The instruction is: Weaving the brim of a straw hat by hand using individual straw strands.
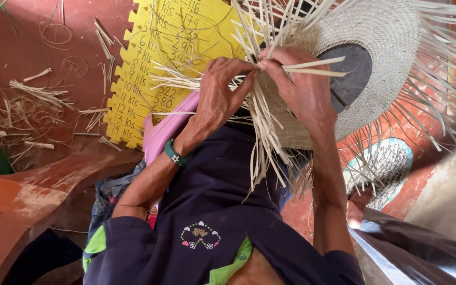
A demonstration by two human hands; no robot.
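Over the lap, both hands meet at the edge of a half-woven straw hat (381, 37), which sits tilted on a dark round block (352, 74) that likely keeps the crown in shape while the brim grows. Left hand (220, 92) has fingers pressed together, pinching a bundle of loose straw strips (262, 132) near the weave edge, apparently to keep them taut. Right hand (296, 87) is curled, thumb and fingers pinching a couple of pale strips (312, 67) that stick out sideways, seemingly held apart from the rest for crossing. Unwoven ends hang down over the dark shirt. Green wristband (174, 154) on left wrist. Yellow foam mat (170, 58) with handwriting lies on the red floor (32, 42), straw scraps (38, 95) scattered beside it. No real containers in view; a second woven piece (391, 169) lies lower right, holds nothing visible.
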